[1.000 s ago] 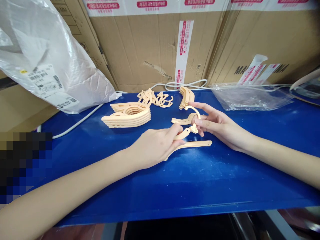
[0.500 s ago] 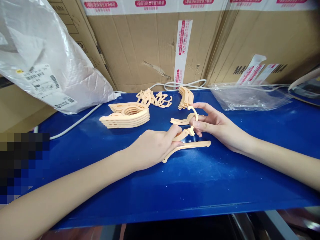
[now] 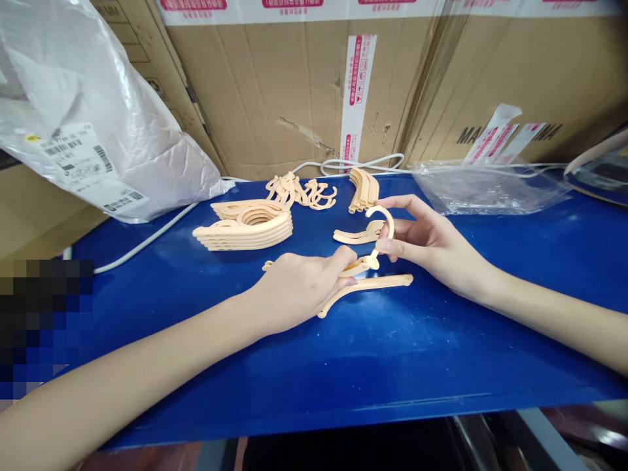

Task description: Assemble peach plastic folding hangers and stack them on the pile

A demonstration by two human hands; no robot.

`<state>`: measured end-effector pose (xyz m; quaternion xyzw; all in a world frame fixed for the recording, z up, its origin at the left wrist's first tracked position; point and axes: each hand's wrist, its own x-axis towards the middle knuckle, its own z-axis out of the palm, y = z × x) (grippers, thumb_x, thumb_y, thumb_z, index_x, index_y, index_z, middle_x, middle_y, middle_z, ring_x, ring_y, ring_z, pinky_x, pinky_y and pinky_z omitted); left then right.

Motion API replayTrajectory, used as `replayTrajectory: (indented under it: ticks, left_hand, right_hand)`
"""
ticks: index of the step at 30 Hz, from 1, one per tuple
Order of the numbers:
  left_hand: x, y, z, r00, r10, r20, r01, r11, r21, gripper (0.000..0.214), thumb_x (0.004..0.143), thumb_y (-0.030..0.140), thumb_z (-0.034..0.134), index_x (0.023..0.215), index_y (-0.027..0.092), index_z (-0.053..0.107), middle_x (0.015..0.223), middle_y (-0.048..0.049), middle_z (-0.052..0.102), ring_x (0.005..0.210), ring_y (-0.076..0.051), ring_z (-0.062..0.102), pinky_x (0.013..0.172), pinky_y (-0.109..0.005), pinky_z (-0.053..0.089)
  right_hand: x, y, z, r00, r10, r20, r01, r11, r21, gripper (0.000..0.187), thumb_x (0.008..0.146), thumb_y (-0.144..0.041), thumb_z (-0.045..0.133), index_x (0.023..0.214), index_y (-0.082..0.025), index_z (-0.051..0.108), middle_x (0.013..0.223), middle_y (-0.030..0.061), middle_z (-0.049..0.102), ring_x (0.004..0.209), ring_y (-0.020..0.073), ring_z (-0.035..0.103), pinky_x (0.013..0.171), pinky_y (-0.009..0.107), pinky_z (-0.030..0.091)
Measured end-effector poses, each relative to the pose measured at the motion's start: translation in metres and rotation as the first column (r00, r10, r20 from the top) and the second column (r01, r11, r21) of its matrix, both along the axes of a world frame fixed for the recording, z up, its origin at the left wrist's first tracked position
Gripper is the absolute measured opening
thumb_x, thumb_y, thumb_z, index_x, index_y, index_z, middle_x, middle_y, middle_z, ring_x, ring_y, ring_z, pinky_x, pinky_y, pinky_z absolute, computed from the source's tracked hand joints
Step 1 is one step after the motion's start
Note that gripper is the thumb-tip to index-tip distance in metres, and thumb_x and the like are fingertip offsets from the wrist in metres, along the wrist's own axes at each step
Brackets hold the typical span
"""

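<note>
Cream plastic hanger parts lie on a blue table. My left hand [image 3: 309, 288] is closed around a hanger arm [image 3: 357, 267], whose inner end sticks out past the thumb. Between the thumb and fingers of my right hand [image 3: 417, 239] is a hanger hook [image 3: 387, 222], held upright with its curve at the top. The hook's base meets the end of the hanger arm; whether they are joined I cannot tell. A loose hanger arm [image 3: 383, 282] lies just in front of my left fingers. Behind my hands rests another hanger piece [image 3: 356, 236], partly covered by my right fingers.
Folded hangers [image 3: 245, 229] are stacked at left. Behind them are a pile of loose hooks [image 3: 299, 191] and a bundle of hanger arms [image 3: 364, 190]. A clear plastic bag [image 3: 485, 190], a white cable [image 3: 147, 242], a silvery parcel bag [image 3: 98, 118] and cardboard boxes [image 3: 284, 91] surround the work.
The hook has turned so that its curve opens more to the left, and its base has come against the hanger arm's end. The arm in my left hand has tilted a little.
</note>
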<state>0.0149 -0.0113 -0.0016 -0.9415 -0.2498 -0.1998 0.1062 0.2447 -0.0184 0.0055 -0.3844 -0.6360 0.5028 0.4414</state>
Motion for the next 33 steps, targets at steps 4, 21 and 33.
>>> replayTrajectory:
  ticks: [4,21,33]
  left_hand:
    - [-0.0001,-0.0002,-0.0007,1.000,0.010,-0.014,-0.010,1.000,-0.017,0.032,0.105,0.040,0.025,0.102,0.017,0.047,0.069,0.0020,0.070,0.053,-0.013,0.065,0.041,-0.022,0.029]
    - [0.0002,-0.0008,-0.0008,1.000,0.011,-0.018,-0.011,1.000,0.027,0.029,0.105,0.039,0.029,0.100,0.017,0.048,0.065,0.0035,0.068,0.047,-0.012,0.063,0.039,-0.023,0.025]
    - [-0.0004,-0.0006,-0.0015,0.999,-0.037,0.015,0.037,0.999,-0.008,0.033,0.105,0.039,0.027,0.104,0.015,0.050,0.072,0.0015,0.071,0.058,-0.012,0.068,0.041,-0.021,0.030]
  right_hand:
    - [-0.0001,-0.0004,-0.0006,1.000,-0.024,0.003,0.024,0.998,0.053,0.049,0.078,-0.027,0.076,0.117,-0.027,0.047,0.076,-0.0044,0.061,0.072,0.0141,0.060,0.070,0.031,0.049]
    - [0.0019,0.0013,-0.0008,0.999,-0.025,0.023,0.024,0.998,0.053,0.045,0.078,-0.028,0.076,0.112,-0.028,0.047,0.076,-0.0048,0.060,0.074,0.0144,0.061,0.074,0.033,0.050]
    - [0.0019,0.0013,0.0020,0.998,0.006,0.065,-0.009,0.999,0.054,0.043,0.079,-0.029,0.075,0.112,-0.026,0.048,0.077,-0.0044,0.060,0.074,0.0135,0.061,0.074,0.032,0.053]
